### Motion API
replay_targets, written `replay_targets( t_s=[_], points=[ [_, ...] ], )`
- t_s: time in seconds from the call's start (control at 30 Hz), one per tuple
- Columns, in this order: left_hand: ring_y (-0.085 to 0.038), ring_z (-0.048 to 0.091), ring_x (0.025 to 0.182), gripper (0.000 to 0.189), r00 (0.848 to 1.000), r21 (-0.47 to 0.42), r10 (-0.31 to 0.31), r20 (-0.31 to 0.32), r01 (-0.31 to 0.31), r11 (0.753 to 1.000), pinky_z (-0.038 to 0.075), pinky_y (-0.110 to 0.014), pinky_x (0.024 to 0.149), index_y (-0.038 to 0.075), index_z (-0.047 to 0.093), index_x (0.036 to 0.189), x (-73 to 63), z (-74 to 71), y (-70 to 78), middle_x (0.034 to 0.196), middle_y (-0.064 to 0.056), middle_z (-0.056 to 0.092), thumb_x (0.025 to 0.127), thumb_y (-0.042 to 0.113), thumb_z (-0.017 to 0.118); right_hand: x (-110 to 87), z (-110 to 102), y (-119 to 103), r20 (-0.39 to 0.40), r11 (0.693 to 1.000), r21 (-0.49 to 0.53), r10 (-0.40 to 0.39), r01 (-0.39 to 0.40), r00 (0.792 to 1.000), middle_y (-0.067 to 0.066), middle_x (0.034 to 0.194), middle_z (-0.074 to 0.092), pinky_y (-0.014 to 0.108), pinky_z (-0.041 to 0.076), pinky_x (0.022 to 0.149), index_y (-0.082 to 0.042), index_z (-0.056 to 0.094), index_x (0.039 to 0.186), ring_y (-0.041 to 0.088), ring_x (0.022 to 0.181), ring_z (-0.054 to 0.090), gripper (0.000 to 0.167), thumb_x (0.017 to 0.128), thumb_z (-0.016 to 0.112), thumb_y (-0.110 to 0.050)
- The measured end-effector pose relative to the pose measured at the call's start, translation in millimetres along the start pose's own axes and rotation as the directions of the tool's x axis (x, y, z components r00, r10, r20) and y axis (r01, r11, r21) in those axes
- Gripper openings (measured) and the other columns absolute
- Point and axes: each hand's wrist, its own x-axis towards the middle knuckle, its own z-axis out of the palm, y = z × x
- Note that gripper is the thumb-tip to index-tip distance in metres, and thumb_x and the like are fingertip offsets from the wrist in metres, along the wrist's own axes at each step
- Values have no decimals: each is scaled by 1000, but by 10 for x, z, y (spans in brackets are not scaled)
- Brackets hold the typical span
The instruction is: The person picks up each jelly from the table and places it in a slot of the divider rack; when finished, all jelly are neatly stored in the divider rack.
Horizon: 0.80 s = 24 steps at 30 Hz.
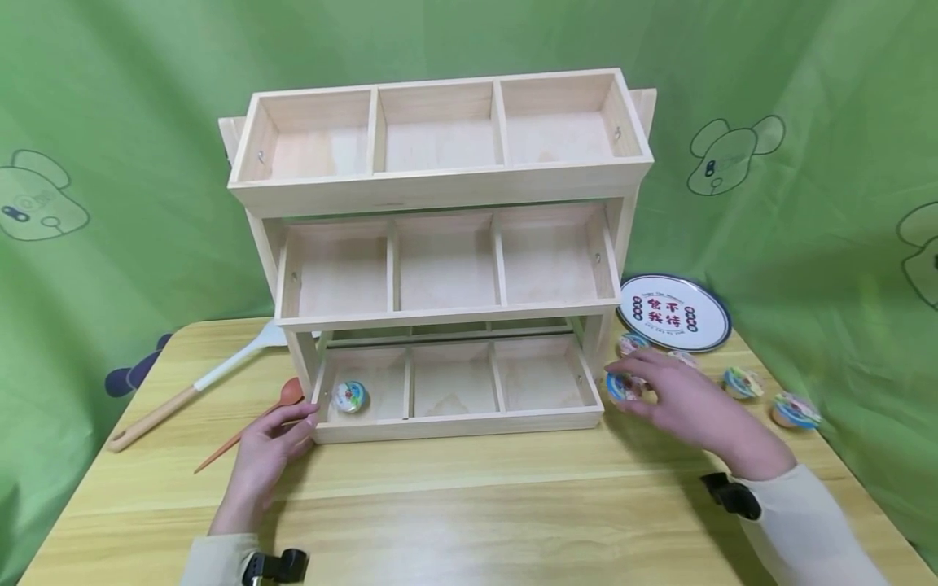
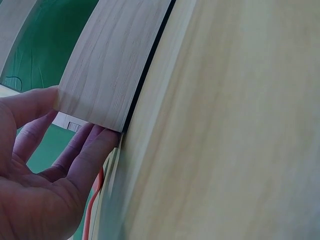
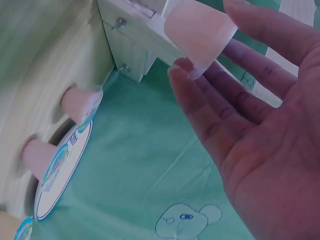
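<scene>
Wooden tray (image 1: 454,428) is held by left hand (image 1: 269,449); right hand (image 1: 685,400) pinches a part-hidden cup (image 1: 620,387).

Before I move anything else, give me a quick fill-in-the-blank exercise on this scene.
Of the shelf's three trays, the left hand grips the ____ one.
A cup sits in that tray's ____ compartment.
The plate lies to the ____ of the shelf.
The right hand holds ____ other cup.

Missing words: bottom; left; right; one.
</scene>
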Motion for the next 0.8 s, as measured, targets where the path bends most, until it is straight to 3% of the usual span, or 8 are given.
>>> replay_targets(
  t_s=[0.17,0.3,0.43,0.6,0.8],
  points=[
    [-15,61,102,32,1000,7,-5,5,5,1000,56,-30,90,-11,59,124,2,-3,11,127,-15,51,95,2,64,62,30,-70,16,1000,11,-26,26,1000,20,124,59,65,45,96,-3,65,123,47,121,49,44,82,80,-14],
    [-16,61,102,32,1000,10,-4,5,4,1000,56,-30,89,-11,59,124,8,-3,12,127,-14,51,95,2,63,103,47,-124,8,999,11,-51,51,999,11,115,62,56,53,89,-2,65,122,36,108,59,44,81,80,-12],
    [-16,61,101,32,1000,9,-3,2,3,1000,56,-30,89,-11,59,124,11,-9,7,124,-13,53,95,2,64,148,56,-190,5,999,-11,-48,48,999,9,116,62,49,56,84,-3,65,122,25,97,61,44,82,80,-14],
    [-16,61,102,32,1000,5,-1,5,1,1000,56,-30,89,-11,59,124,12,-14,2,124,-14,52,95,2,64,234,54,-285,16,996,-37,-77,77,997,11,119,62,53,54,88,-5,65,124,30,104,59,46,82,80,-16],
    [-14,61,101,33,1000,5,1,9,-1,1000,56,-30,90,-12,59,124,6,-9,-1,126,-15,51,95,2,64,320,59,-388,25,996,-17,-92,92,995,9,122,61,52,55,87,-7,64,127,29,102,61,49,82,81,-17]
  ],
)
